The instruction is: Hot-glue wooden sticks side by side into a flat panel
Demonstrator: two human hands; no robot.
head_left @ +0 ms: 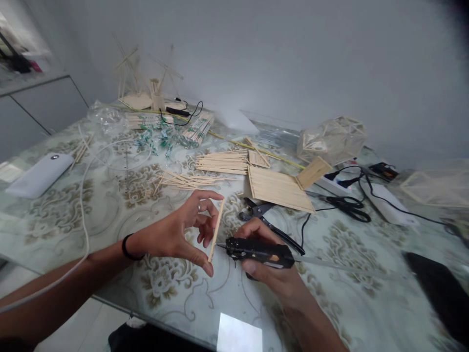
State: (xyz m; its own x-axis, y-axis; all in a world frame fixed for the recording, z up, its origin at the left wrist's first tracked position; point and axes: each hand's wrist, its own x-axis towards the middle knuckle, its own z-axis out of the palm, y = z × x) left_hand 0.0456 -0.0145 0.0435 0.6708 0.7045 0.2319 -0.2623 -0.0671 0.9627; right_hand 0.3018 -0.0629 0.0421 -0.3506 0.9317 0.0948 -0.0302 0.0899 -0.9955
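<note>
Checking clearance first: where did the edges run? (Inspector)

The glass-topped table with the pale floral cloth [348, 293] ended at its near edge just below both forearms, running from lower left toward bottom centre. Open surface lay around the hands. A flat panel of joined pale wooden sticks [278, 188] and black-handled pliers [271, 222] lay just beyond the right hand [266, 269]. (Operator)

And the hands? (Inspector)

The left hand [176, 234] was spread wide, with a thin pale wooden stick [216, 230] pinched end to end between thumb and fingertip, tilted above the table. The right hand was closed around a black pen-shaped tool [258, 252]. Its metal tip lay just beside the stick's lower end; contact could not be told. (Operator)
</note>
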